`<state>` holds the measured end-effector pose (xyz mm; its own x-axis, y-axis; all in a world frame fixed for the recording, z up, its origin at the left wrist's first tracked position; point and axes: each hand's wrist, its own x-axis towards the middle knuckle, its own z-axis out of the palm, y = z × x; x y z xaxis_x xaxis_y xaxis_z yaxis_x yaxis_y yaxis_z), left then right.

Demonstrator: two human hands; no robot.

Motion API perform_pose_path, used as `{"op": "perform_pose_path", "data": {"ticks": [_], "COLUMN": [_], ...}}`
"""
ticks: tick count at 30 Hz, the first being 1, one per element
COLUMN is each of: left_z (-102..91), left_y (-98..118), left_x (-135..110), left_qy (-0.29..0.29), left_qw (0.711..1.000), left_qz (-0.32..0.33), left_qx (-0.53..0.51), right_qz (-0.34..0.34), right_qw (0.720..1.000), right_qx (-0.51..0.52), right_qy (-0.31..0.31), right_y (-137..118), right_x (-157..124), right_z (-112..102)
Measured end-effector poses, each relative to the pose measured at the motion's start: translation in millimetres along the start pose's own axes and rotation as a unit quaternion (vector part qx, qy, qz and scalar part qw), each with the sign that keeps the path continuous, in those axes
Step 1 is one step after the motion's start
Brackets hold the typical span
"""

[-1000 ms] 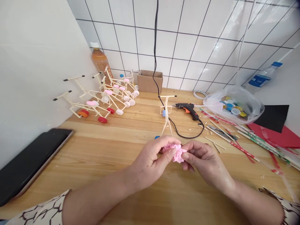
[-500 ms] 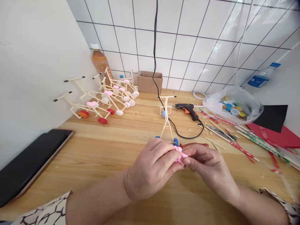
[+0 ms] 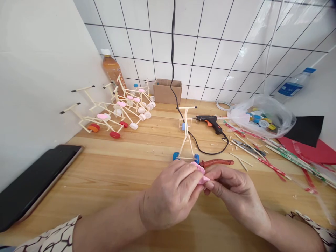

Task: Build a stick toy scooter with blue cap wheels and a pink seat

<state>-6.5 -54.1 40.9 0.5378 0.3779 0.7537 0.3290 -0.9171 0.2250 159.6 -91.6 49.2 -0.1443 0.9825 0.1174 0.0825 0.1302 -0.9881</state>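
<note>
Between my two hands is a small crumpled pink piece [image 3: 201, 172], soft-looking like foam or cloth; I cannot tell which. My left hand [image 3: 174, 192] is closed round most of it. With thumb and forefinger, my right hand [image 3: 231, 187] pinches its right edge. Just beyond my hands stands a small tricycle model [image 3: 186, 134] of thin wooden sticks, with blue bottle-cap wheels and black-tipped handlebars. Red-handled pliers [image 3: 217, 162] lie right behind my fingers, their head partly hidden by them.
Several stick tricycles [image 3: 121, 104] with pink seats stand at the back left. A glue gun [image 3: 210, 123] lies beyond the model, its cord looping on the table. A bag of bottle caps [image 3: 262, 119], scissors [image 3: 246, 147] and loose sticks occupy the right; a phone [image 3: 36, 182] lies left.
My hands have shifted slightly down, uncovering more of the blue wheels and pliers. The pink piece has turned a little between my fingers.
</note>
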Motion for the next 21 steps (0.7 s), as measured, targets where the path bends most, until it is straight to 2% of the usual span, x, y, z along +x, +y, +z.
{"op": "perform_pose_path", "data": {"ticks": [9,14,18,21], "left_z": [0.8,1.3,0.9,1.7], "left_y": [-1,-4,-8,-10], "left_x": [-2,-3,0,-1], "left_qy": [-0.01,0.001,-0.005,-0.002], "left_qw": [1.0,0.998,0.992,0.989], "left_qz": [-0.015,-0.038,-0.06,-0.067], "left_qx": [-0.018,-0.045,-0.111,-0.132], "right_qz": [-0.018,0.012,0.032,0.022], "right_qw": [0.999,0.999,0.998,0.999], "right_qx": [-0.037,0.014,0.062,0.05], "right_qy": [-0.011,-0.028,-0.007,0.0], "right_y": [2,4,5,4], "right_x": [-3,0,3,3], "right_z": [1,-1,-3,-4]}}
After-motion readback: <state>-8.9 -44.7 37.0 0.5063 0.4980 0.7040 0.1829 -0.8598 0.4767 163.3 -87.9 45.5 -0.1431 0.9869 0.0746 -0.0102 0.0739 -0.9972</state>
